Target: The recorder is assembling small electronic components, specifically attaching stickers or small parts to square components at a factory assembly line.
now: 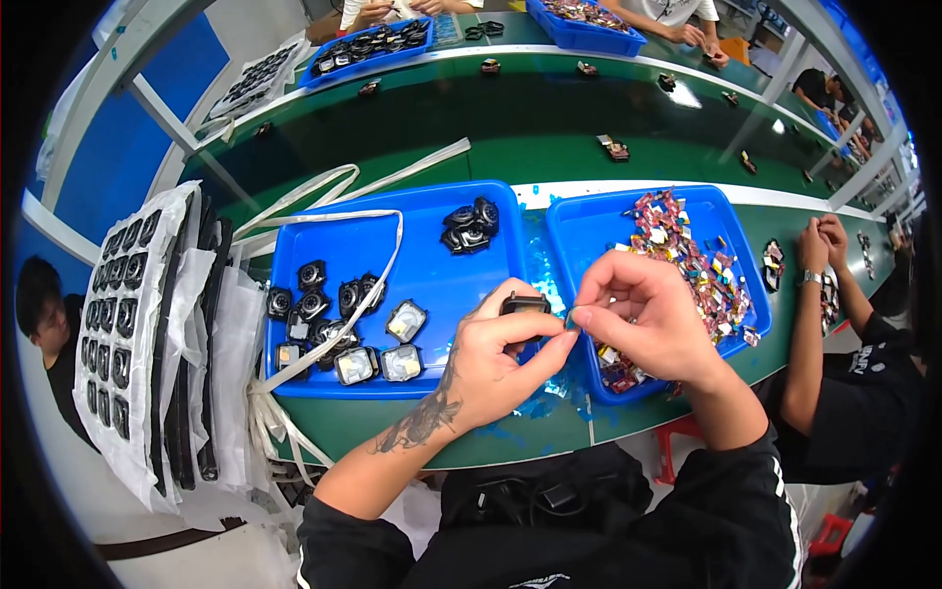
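Note:
My left hand (496,344) is closed around a black watch case (525,303), held above the gap between two blue trays. Close against it, my right hand (643,314) pinches with thumb and forefinger at a tiny bluish bit, too small to name. The fingertips of both hands nearly meet there. Under my left hand, the left blue tray (451,344) holds loose black watch cases (312,304), some turned to show pale, clear-covered faces (400,363). Below my right hand, the right blue tray (579,211) carries a heap of small coloured electronic parts (677,245).
Stacked foam sheets with watch cases (123,304) stand at the left, beside white straps (392,245). Blue film scraps (545,265) lie between the trays. Beyond runs a green conveyor (412,128) carrying spaced parts. A co-worker's arms (814,304) are at the right; others sit across.

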A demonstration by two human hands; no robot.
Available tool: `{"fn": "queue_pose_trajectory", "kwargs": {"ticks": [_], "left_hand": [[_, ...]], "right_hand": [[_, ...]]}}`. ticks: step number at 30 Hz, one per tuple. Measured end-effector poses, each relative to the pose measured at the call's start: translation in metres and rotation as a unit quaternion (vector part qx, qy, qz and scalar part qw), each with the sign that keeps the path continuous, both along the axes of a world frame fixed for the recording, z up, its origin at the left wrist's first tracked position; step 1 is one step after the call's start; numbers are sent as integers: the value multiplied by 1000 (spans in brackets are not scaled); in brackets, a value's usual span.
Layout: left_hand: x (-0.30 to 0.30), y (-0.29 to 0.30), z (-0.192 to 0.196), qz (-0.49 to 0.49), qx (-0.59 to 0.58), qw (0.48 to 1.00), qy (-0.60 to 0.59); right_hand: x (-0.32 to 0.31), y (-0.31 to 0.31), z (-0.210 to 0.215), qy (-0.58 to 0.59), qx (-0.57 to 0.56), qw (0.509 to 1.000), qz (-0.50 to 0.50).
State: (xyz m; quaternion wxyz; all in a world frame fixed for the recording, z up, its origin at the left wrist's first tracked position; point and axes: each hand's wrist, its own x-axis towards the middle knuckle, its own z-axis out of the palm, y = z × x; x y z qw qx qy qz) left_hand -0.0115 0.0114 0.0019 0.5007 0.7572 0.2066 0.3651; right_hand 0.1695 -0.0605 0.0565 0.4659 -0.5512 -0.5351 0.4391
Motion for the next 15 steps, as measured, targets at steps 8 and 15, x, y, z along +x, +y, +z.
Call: {"fn": "queue_pose_trajectory", "kwargs": {"ticks": [8,15], "left_hand": [[-1,1,2,4,-22,1000,-6],[-2,7,2,2,-91,996,-17]], "right_hand": [[-6,5,3,-166,59,984,18],[-17,-6,-12,-315,217,919,-91]]}}
